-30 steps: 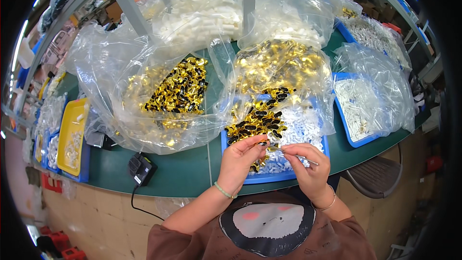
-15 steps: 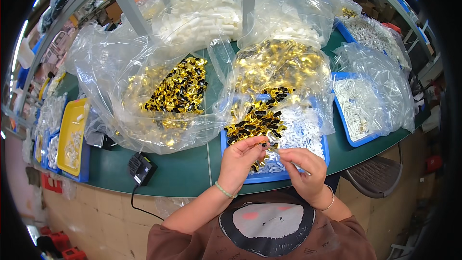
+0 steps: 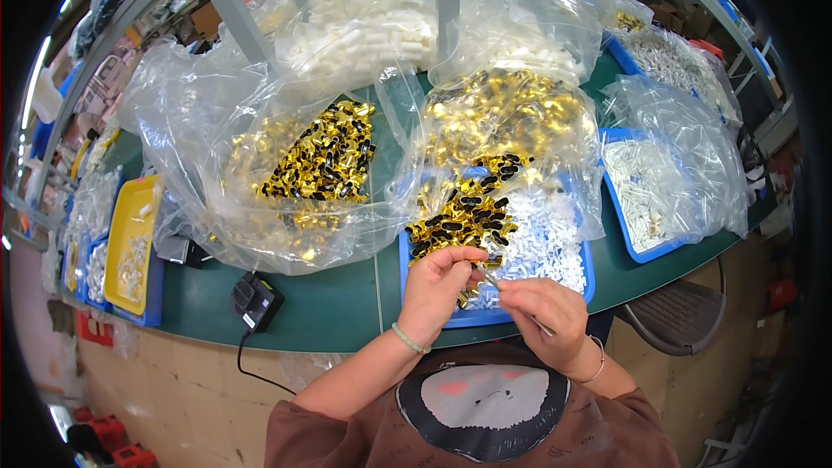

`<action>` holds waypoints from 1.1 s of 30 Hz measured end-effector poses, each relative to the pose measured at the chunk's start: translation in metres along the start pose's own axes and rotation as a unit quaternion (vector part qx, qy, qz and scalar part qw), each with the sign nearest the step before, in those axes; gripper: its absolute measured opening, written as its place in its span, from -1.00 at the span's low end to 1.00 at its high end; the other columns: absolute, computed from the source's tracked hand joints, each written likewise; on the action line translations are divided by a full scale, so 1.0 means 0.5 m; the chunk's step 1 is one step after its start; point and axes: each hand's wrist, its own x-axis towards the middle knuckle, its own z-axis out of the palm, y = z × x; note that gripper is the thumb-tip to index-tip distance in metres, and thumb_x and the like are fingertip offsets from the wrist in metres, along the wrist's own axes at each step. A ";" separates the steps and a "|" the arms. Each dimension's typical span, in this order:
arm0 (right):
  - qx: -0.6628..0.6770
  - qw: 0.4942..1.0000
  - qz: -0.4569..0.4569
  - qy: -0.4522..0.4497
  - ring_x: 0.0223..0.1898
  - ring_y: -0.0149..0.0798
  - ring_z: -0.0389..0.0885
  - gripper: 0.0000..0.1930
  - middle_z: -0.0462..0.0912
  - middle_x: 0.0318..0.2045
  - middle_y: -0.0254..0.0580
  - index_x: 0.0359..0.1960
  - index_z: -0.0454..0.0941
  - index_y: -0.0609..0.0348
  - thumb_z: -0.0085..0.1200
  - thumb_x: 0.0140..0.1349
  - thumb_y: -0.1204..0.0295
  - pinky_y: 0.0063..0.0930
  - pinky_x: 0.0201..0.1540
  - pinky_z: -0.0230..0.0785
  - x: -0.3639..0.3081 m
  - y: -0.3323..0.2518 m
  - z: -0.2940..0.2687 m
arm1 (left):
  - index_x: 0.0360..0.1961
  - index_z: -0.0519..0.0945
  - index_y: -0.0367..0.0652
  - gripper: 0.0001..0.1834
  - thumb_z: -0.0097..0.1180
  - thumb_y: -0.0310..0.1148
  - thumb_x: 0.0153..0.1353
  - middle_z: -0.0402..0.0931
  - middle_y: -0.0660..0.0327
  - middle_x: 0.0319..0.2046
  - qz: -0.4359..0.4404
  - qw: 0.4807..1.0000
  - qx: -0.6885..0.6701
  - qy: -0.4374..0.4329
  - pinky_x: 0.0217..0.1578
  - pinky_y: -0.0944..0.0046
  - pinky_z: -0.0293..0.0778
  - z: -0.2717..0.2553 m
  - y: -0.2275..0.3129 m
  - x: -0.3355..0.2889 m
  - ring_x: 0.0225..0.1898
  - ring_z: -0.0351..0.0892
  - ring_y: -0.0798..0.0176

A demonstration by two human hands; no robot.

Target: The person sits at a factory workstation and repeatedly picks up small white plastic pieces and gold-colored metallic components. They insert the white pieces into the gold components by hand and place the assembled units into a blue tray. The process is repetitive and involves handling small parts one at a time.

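My left hand (image 3: 436, 293) is closed in a pinch over the front of a blue tray (image 3: 583, 289). A small gold-and-black part seems to be between its fingertips, mostly hidden. My right hand (image 3: 551, 316) is closed around a thin metal tool that looks like tweezers (image 3: 491, 278). Its tip reaches my left fingertips, and its other end sticks out below my right fingers. Just beyond my hands, gold-and-black parts (image 3: 464, 224) spill from a clear bag onto small white pieces (image 3: 546, 247) in the tray.
Left stands an open clear bag of gold-and-black parts (image 3: 329, 156). A black plug-in device (image 3: 256, 302) with a cable lies near the table edge, beside a yellow tray (image 3: 128, 290). Another blue tray (image 3: 641, 253) stands right. Bags of white pieces (image 3: 364, 43) lie behind grey posts (image 3: 447, 9).
My right hand has shifted slightly down, and more of the tool shows between my hands. At the far top, part of another person's hand has come into sight.
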 end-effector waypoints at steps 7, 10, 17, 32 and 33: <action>0.041 0.998 0.046 0.022 -0.30 -0.14 0.74 -0.75 0.74 -0.27 -0.08 -0.26 0.62 0.22 0.34 0.00 0.67 -0.42 -0.31 0.58 -0.001 0.014 0.003 | 0.13 0.52 -0.39 -0.65 -0.13 -0.51 0.41 0.56 0.06 0.07 -0.035 0.993 -0.111 0.000 0.16 0.26 0.48 0.015 0.025 -0.008 0.10 0.57 0.20; 0.059 0.996 0.065 0.029 -0.30 -0.13 0.74 -0.76 0.74 -0.27 -0.07 -0.26 0.62 0.23 0.33 0.01 0.68 -0.42 -0.30 0.58 -0.005 0.022 0.015 | 0.13 0.51 -0.40 -0.65 -0.15 -0.50 0.41 0.55 0.05 0.08 -0.036 0.993 -0.109 -0.005 0.18 0.24 0.47 0.014 0.023 -0.007 0.12 0.57 0.19; 0.060 0.996 0.065 0.016 -0.30 -0.12 0.74 -0.77 0.74 -0.27 -0.07 -0.25 0.62 0.23 0.32 0.03 0.68 -0.41 -0.29 0.59 0.001 0.026 0.012 | 0.12 0.52 -0.40 -0.65 -0.16 -0.49 0.41 0.57 0.07 0.04 -0.033 0.993 -0.109 -0.012 0.16 0.23 0.49 0.009 0.020 -0.006 0.08 0.59 0.21; 0.089 0.992 0.085 0.009 -0.26 -0.13 0.75 -0.78 0.73 -0.27 -0.07 -0.25 0.62 0.24 0.30 0.05 0.69 -0.42 -0.26 0.60 0.000 0.028 0.007 | 0.11 0.52 -0.41 -0.64 -0.13 -0.45 0.41 0.59 0.04 0.03 -0.034 0.992 -0.121 -0.006 0.16 0.24 0.49 0.010 0.018 -0.009 0.06 0.60 0.20; 0.082 0.993 0.083 0.004 -0.25 -0.13 0.75 -0.78 0.73 -0.27 -0.08 -0.25 0.62 0.24 0.30 0.05 0.69 -0.41 -0.26 0.61 0.000 0.028 0.008 | 0.12 0.52 -0.42 -0.64 -0.12 -0.45 0.41 0.59 0.04 0.03 -0.034 0.993 -0.116 -0.009 0.16 0.24 0.49 0.010 0.019 -0.009 0.06 0.60 0.21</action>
